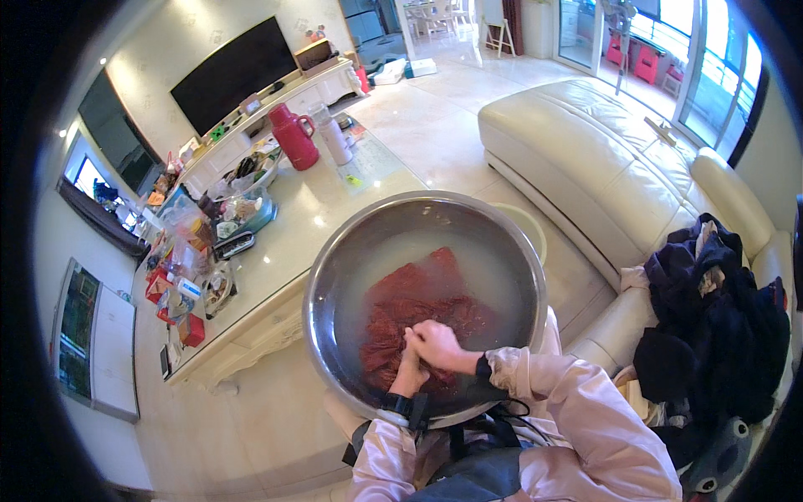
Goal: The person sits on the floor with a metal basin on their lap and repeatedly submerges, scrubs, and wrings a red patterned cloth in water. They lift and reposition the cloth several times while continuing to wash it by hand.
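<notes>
A large stainless steel basin [317, 295] stands in front of me, holding cloudy water. In it lies a wet red-brown cloth [426, 282], bunched up near my hands and spread flatter toward the far side. My left hand [411, 370] reaches in from the near rim, low over the bunched cloth. Against it from the right is my right hand [436, 344], its fingers curled. Whether cloth is pinched between the two hands cannot be told, since the fingers cover each other.
A glass-topped table [282, 270] at the left bears a red vacuum jug [295, 138], a white bottle [335, 138] and plastic bags. Behind the basin is a pale yellow-green tub [527, 226]. To the right, a cream leather sofa [564, 150] holds dark clothes [721, 320].
</notes>
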Demonstrator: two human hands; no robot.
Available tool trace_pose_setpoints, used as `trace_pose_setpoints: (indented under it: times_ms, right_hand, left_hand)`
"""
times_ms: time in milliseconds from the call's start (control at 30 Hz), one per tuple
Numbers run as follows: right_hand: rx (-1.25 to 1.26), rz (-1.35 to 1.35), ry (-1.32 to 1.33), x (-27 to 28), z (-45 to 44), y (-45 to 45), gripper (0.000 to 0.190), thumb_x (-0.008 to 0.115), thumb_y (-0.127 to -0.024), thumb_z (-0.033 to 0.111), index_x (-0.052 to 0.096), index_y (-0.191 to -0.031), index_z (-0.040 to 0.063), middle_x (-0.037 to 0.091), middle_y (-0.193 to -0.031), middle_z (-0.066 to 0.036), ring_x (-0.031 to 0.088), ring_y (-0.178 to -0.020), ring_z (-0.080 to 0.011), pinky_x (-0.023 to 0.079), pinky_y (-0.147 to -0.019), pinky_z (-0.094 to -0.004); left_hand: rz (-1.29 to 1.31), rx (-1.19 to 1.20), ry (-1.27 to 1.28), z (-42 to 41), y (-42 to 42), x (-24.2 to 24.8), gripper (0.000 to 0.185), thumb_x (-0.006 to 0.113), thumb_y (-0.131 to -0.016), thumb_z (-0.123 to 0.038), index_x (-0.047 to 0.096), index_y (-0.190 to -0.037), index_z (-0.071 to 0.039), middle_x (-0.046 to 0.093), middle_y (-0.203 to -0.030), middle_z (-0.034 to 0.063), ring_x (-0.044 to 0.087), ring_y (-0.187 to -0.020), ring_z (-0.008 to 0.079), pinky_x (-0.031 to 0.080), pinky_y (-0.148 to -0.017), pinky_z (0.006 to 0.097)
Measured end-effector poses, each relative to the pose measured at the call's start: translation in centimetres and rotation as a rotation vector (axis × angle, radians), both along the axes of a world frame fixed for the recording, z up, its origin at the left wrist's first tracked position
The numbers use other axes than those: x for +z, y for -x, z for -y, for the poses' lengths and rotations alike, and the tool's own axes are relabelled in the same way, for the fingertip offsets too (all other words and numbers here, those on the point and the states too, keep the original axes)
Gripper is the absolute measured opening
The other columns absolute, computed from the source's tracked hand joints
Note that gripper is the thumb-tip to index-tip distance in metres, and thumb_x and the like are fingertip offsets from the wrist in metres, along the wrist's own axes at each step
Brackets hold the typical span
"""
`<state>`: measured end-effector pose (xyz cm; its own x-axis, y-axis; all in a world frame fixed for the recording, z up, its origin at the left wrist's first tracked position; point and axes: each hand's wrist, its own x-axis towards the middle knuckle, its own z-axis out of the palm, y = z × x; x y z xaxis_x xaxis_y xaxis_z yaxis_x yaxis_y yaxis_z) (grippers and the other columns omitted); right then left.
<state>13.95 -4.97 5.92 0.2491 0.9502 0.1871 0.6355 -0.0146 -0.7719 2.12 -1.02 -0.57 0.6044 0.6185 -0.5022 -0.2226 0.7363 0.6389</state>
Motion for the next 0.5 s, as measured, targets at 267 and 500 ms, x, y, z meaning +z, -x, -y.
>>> trace_pose_setpoints:
  times_ms: [267, 500]
  right_hand:
    - [-0.252, 0.074, -0.091, 1.7, -0.7, 0.7, 0.032, 0.056, -0.084, 0.029, 0.064, -0.067, 0.003, 0.063, -0.072, -0.019, 0.062, -0.068, -0.0369, 0.050, -0.062, -0.0473]
    - [-0.006, 0.081, -0.148, 1.5, -0.3, 0.3, 0.031, 0.054, -0.085, 0.027, 0.065, -0.067, 0.004, 0.063, -0.070, -0.018, 0.062, -0.066, -0.0355, 0.050, -0.061, -0.0456]
  left_hand:
    - [-0.231, 0.253, -0.085, 0.0, -1.9, -0.8, 0.042, 0.048, -0.094, -0.044, 0.054, -0.117, -0.010, 0.058, -0.112, 0.0046, 0.057, -0.095, 0.0177, 0.052, -0.073, 0.0319]
    - [-0.292, 0.348, -0.203, 0.4, -2.0, 2.0, 0.034, 0.055, -0.091, -0.041, 0.061, -0.101, -0.010, 0.061, -0.093, 0.0041, 0.056, -0.079, 0.0152, 0.047, -0.064, 0.0320]
